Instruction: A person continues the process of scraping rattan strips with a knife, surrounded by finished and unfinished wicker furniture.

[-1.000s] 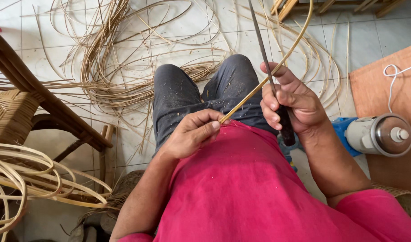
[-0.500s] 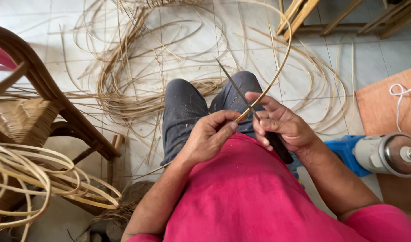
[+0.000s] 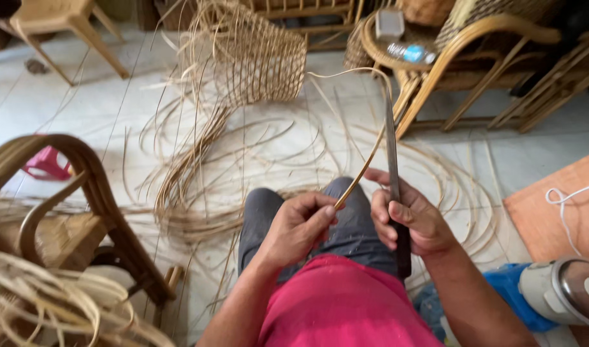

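My left hand pinches the near end of a thin, pale rattan strip that curves up and away over my knees. My right hand is closed around the dark handle of a long knife, blade pointing away and lying against the strip just beyond my left fingers. Both hands hover above my lap, over grey trousers and a pink shirt.
Loose rattan strands sprawl over the tiled floor. A half-woven basket frame lies ahead. A rattan chair stands at left, more rattan furniture at back right. A grey and blue appliance sits at right by an orange board.
My view has tilted up, showing the woven frame and furniture ahead. The knife blade has swung upright beside the strip, and both hands stay close together over my lap.
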